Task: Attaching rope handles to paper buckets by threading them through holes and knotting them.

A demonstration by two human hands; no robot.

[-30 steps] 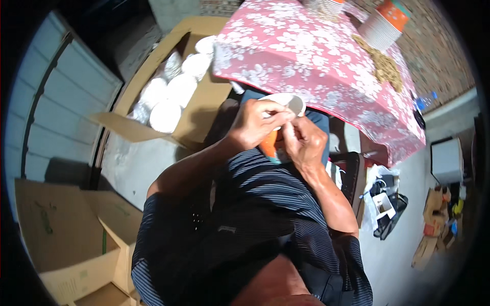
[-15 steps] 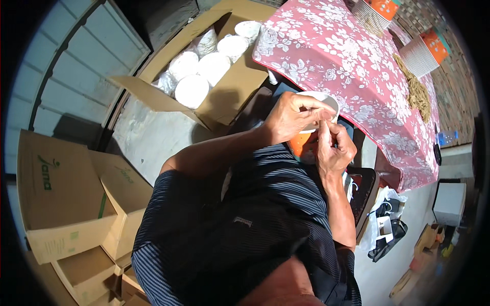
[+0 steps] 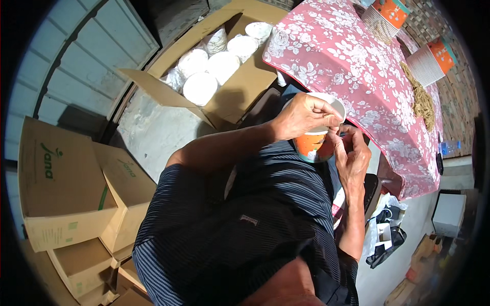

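Note:
Between my hands is an orange paper cup with a white rim and a teal lower edge, resting over my lap. Whether it is one cup or several nested ones I cannot tell. My left hand reaches across the white rim, thumb and fingertips pinched together. Just below those fingertips, my right hand has its thumb and bent forefinger closed at the cup's side. Whatever the fingertips hold is too small to make out.
A table with a pink floral cloth bears stacked orange-and-white paper cups and a hank of tan twine. An open carton of wrapped white cups stands ahead-left. Cardboard boxes lie left; bags lie right.
Both hands have shifted slightly right in view, and the right hand is now lower and further from the left. More of the cup's orange side shows.

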